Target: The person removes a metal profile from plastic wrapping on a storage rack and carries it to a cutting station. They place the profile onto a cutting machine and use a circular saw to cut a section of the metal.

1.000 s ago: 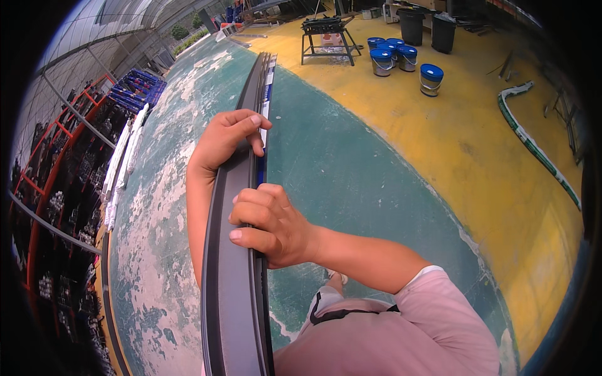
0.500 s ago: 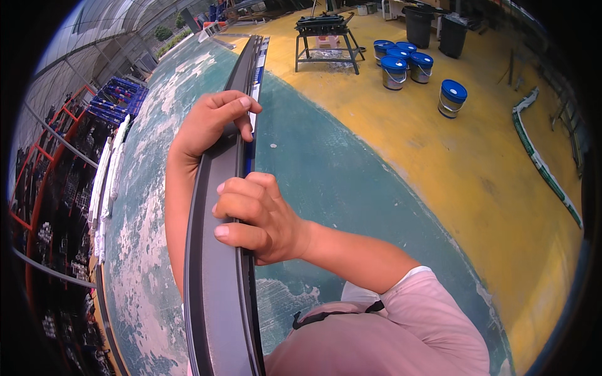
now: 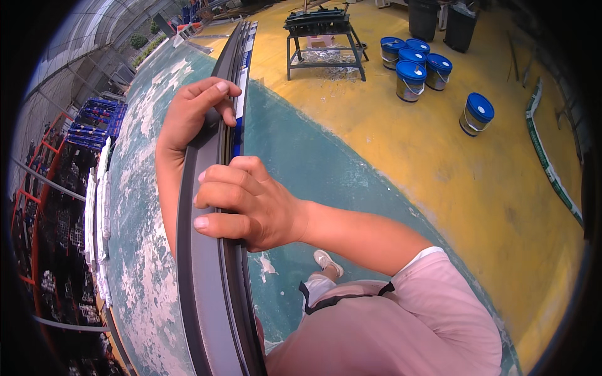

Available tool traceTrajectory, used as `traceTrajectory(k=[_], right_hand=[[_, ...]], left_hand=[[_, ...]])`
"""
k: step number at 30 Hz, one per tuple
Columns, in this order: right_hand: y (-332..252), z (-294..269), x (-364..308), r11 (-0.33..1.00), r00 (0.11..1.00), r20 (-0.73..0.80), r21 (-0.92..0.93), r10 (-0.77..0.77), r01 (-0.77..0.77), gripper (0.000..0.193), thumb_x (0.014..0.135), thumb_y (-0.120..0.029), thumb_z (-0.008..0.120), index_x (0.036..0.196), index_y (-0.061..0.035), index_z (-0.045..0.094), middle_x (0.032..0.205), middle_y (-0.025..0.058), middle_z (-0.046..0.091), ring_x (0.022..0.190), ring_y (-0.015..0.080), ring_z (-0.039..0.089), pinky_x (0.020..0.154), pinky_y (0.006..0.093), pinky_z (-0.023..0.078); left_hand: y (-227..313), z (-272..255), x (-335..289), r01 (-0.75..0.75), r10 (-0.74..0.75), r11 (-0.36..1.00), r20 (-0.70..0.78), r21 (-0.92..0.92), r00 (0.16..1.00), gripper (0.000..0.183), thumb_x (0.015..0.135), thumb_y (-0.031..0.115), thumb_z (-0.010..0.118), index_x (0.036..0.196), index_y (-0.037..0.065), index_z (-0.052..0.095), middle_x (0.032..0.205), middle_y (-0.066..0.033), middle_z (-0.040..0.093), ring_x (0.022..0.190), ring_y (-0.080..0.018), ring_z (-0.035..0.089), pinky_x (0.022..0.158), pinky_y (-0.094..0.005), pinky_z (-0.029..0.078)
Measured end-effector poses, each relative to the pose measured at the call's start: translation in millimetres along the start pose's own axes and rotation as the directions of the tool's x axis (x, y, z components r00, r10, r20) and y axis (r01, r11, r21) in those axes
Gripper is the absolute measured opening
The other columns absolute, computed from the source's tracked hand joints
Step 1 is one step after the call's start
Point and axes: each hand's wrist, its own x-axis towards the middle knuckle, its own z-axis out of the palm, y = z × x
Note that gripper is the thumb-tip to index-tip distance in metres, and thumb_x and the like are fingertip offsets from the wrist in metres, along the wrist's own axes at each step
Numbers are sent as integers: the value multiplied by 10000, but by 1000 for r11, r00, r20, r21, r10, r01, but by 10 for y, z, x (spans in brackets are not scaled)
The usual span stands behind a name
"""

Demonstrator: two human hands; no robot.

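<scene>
A bundle of long dark grey metal profiles (image 3: 210, 294) runs from the lower edge up and away from me. A blue-and-white strip (image 3: 243, 78) lines its right side near the far end. My left hand (image 3: 194, 116) is closed over the profiles farther along, its forearm on their left and its fingers curled toward the right edge. Nearer to me, my right hand (image 3: 248, 203) grips them from the right, with several fingers laid across the top face. Its thumb is hidden, and so is the underside of the bundle.
A dark metal stand (image 3: 320, 37) is ahead, with scraps under it. Blue-lidded buckets (image 3: 411, 81) and dark bins (image 3: 461, 30) stand at the far right. A long green-and-white wrapped strip (image 3: 544, 150) lies farther right. Racks (image 3: 37, 194) and white wrapped lengths (image 3: 97, 213) line the left.
The profiles and both hands have shifted slightly left and up in the view, with both grips kept. The buckets appear farther right, and a shoe now shows below my right forearm.
</scene>
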Motion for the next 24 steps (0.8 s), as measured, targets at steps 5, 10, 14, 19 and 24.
traceTrajectory(k=[5,10,14,19,24], right_hand=[[2175,414,-652,991,983,173,-132,56,-34,749,751,-133,765,1419,-241,444,1461,52,464,1353,259,434,1024,448,343],[3893,-222,-1841,553,287,499,-543,818,-632,703,885,-215,700,1501,-137,371,1401,142,531,1211,356,549,1000,431,427],[4295,-1363,-3797,-202,-633,-55,-966,772,-162,635,900,-313,666,1438,-70,432,1254,206,614,1149,373,606,975,494,478],[3996,-1842,-5535,-516,-900,-282,-853,333,77,480,881,-411,644,1142,-11,688,1164,186,682,1084,321,648,951,429,510],[5952,-1070,-5927,-771,-978,-209,-625,14,122,528,914,-454,602,1085,37,695,1002,176,726,937,299,691,909,421,524]], left_hand=[[-932,-1257,1633,-18,18,1000,9,8,1000,259,982,223,576,1015,-2,700,654,-69,658,620,-113,600,650,-227,458],[-1577,-2495,3390,56,-61,992,38,116,997,262,984,220,579,997,-17,691,641,-52,637,618,-106,594,654,-221,452],[-2275,-3359,5044,17,-48,975,133,223,990,272,987,237,584,1042,11,725,642,-20,634,621,-83,586,660,-223,457],[-3108,-4345,6862,22,-81,938,158,345,984,291,1000,254,583,1081,13,724,653,-6,628,620,-74,578,660,-226,455],[-3698,-5372,8733,75,-129,951,164,300,978,292,998,262,589,1079,14,719,654,-10,629,615,-71,582,627,-216,452]])
